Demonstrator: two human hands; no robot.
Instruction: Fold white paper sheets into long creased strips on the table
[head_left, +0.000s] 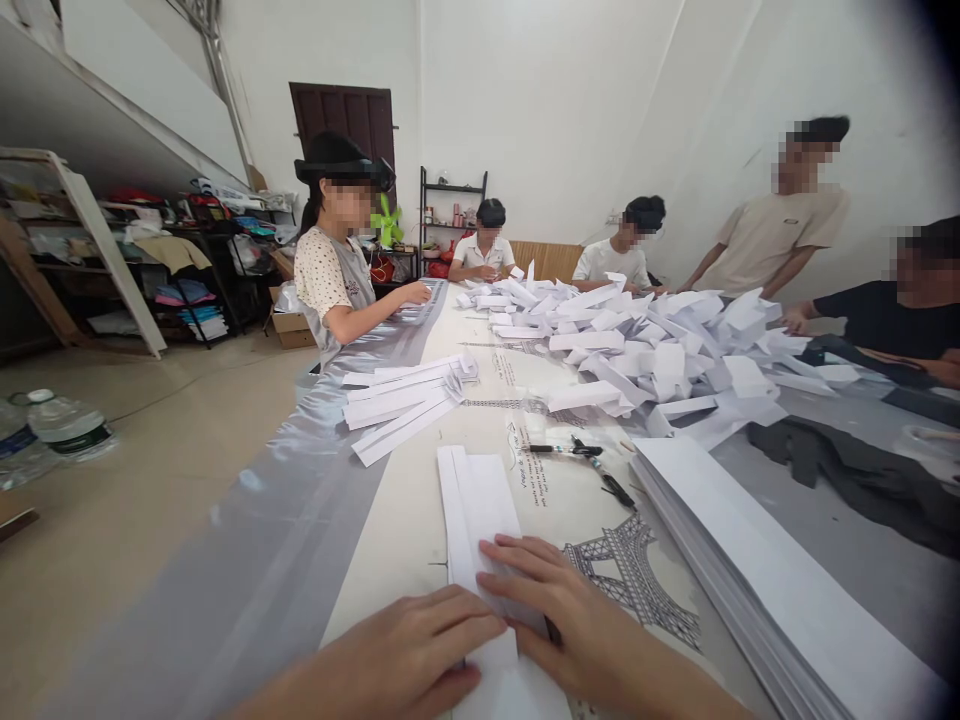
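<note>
A white sheet of paper point(495, 485) lies lengthwise in front of me on the table, with a narrow strip folded along its left side. My left hand point(420, 640) is closed at the sheet's near part, fingers bent together and thumb below them. Stretched over the right side of the same sheet, my right hand point(551, 600) presses down with its fingers slightly apart. The index fingertip of the left hand comes close to the right thumb. Part of the sheet is hidden under both hands.
Right of my hands stands a stack of paper point(750, 560). Two pens point(592, 455) lie ahead. Folded strips point(405, 400) are at left, and a large heap of folded paper point(660, 345) covers the far right. A dark cloth point(847, 470) lies there. Several people sit or stand around the table.
</note>
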